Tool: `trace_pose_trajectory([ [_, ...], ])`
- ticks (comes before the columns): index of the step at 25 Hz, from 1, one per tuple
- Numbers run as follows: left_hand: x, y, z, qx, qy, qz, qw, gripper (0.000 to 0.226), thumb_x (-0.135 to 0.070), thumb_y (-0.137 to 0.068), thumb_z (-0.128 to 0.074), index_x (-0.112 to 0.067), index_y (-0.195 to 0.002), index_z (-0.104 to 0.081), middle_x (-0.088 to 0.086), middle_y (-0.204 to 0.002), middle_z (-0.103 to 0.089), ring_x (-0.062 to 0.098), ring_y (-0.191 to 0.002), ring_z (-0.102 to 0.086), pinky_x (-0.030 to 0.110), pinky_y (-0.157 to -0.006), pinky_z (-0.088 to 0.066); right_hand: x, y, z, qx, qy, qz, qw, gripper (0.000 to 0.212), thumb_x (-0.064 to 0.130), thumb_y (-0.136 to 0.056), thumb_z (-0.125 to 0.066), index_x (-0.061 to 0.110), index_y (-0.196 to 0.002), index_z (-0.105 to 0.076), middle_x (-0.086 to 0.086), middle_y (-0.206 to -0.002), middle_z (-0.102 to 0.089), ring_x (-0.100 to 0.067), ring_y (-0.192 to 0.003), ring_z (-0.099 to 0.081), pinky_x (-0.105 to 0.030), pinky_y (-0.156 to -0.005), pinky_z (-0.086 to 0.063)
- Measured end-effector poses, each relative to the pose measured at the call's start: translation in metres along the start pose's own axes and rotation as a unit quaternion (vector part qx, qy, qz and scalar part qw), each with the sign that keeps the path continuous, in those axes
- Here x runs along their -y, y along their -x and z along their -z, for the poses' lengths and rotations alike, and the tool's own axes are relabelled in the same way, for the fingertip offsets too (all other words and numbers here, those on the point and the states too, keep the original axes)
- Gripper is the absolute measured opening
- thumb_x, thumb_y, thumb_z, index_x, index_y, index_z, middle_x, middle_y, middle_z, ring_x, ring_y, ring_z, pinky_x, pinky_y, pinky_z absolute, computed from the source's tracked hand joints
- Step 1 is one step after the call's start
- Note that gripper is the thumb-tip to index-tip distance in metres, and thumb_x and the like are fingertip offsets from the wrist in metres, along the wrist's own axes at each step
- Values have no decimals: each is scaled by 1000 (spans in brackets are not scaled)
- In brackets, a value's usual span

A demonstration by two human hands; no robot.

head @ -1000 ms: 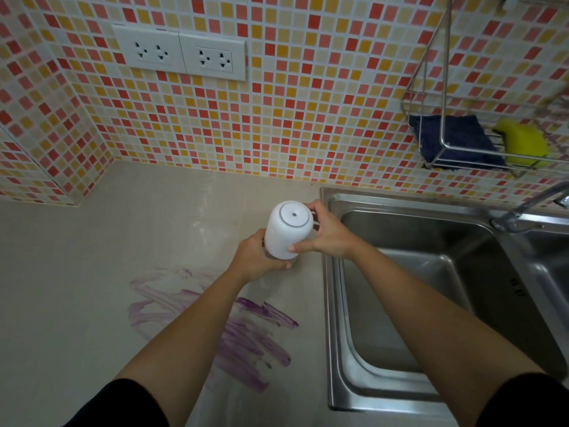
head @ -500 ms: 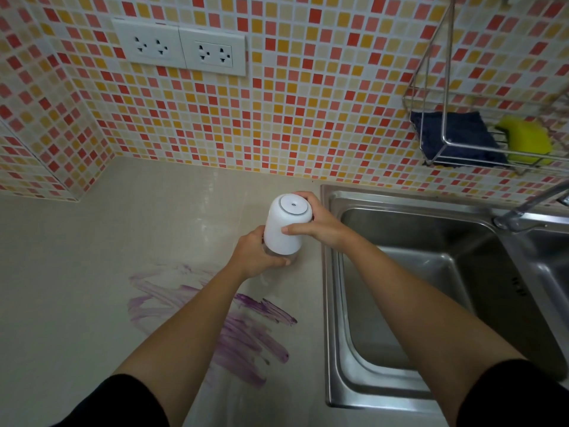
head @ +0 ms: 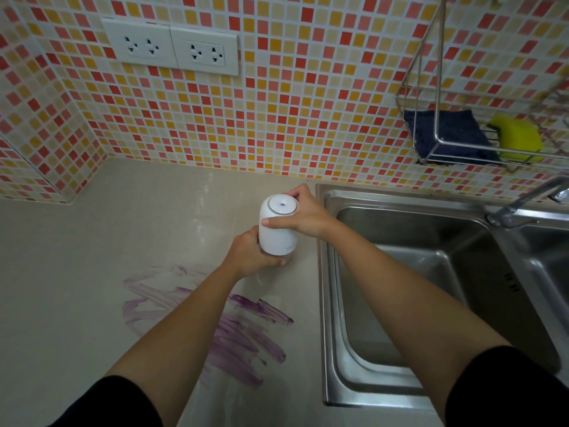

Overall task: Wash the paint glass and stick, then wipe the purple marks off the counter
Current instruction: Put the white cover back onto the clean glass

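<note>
A white cylindrical container (head: pixel 277 229) with a round top and a small centre hole stands near the counter's edge by the sink. My left hand (head: pixel 251 255) wraps around its clear lower part. My right hand (head: pixel 303 215) grips its white upper part from the right. Purple smears (head: pixel 237 331) cover the beige counter (head: pixel 92 272) just in front of the container, partly under my left forearm. No paint glass or stick is visible.
A steel sink (head: pixel 431 288) lies to the right, with a faucet (head: pixel 523 201) at its far right. A wire rack (head: pixel 462 134) on the tiled wall holds a dark blue cloth (head: pixel 446 134) and a yellow sponge (head: pixel 520 137). Wall sockets (head: pixel 172 47) sit above the counter.
The container has gone from tilted to more upright and lower, with both hands staying on it. The camera has shifted slightly.
</note>
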State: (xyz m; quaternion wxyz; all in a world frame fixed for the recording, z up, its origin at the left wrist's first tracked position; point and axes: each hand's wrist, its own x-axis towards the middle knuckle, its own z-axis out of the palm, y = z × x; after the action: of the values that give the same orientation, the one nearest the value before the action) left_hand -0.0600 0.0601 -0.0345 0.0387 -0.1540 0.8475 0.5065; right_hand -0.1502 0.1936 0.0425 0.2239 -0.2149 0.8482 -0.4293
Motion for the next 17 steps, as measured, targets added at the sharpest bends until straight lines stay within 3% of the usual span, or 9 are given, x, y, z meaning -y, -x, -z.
trace_pose_trajectory([
  [4, -2, 0, 1, 3, 9, 4, 1000, 79, -32, -61, -87, -19, -128, -48, -5, -112, -57, 15, -98, -54, 21, -75, -42, 5, -3, -2, 0, 4, 22, 1000, 77, 48, -67, -78, 29, -121, -28, 4, -112, -45, -21, -102, -51, -36, -83, -49],
  [9, -2, 0, 0, 0, 3, 8, 1000, 81, -37, -58, -87, -20, -127, -49, -5, -111, -57, 17, -99, -55, 20, -72, -44, 4, -7, 1, 53, 36, -13, 998, 61, 62, -72, -65, 36, -122, -42, -3, -127, -44, -26, -111, -50, -39, -87, -50],
  [11, -1, 1, 2, 0, -5, 2, 1000, 83, -38, -57, -88, -20, -128, -49, -5, -112, -57, 17, -100, -55, 22, -74, -45, 2, -3, 13, 116, -28, -44, 992, 54, 44, -82, -64, 35, -130, -41, -2, -132, -39, -25, -117, -44, -41, -94, -47],
  [13, -1, 1, 2, -2, -12, -4, 1000, 85, -38, -56, -89, -20, -129, -49, -4, -114, -59, 16, -99, -55, 24, -77, -47, -3, 3, 24, 143, -48, -26, 988, 60, 25, -81, -71, 30, -133, -42, 0, -135, -43, -23, -122, -44, -41, -97, -46],
  [17, 1, 2, 0, -11, -8, -4, 1000, 83, -37, -55, -89, -21, -127, -51, -6, -112, -60, 15, -98, -56, 25, -79, -48, -8, 10, 28, 116, -50, 8, 992, 66, 23, -76, -76, 24, -134, -46, 0, -137, -49, -23, -123, -48, -41, -98, -47],
])
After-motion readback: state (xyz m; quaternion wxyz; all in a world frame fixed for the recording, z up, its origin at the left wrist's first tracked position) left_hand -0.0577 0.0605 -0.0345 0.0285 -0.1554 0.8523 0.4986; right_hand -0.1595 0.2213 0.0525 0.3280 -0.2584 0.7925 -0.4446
